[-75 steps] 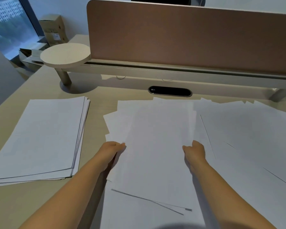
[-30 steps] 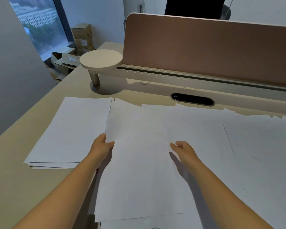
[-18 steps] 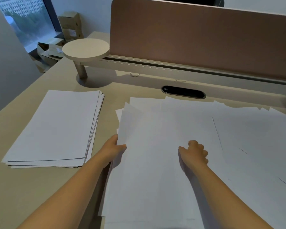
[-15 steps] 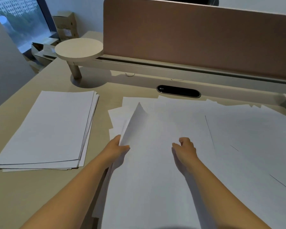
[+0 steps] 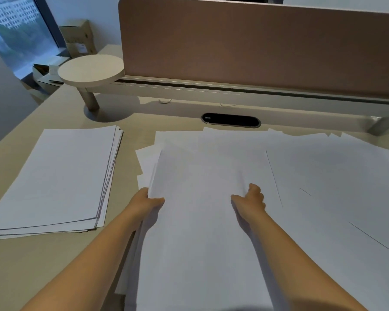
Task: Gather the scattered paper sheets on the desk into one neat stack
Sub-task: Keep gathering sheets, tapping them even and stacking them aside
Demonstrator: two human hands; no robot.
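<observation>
My left hand (image 5: 145, 204) pinches the left edge of the top sheet (image 5: 202, 221) mid-surface, thumb on top. My right hand (image 5: 252, 199) rests loosely curled on that sheet, gripping nothing. The neat stack (image 5: 54, 176) lies toward the surface's left edge; loose sheets (image 5: 335, 187) overlap toward its right edge.

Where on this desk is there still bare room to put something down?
Bare desk shows in front of the neat stack, and in a narrow strip between that stack and the loose sheets. More lies behind the stack, around the round shelf's post. The middle and right are crowded with overlapping sheets, where the hands work.
</observation>
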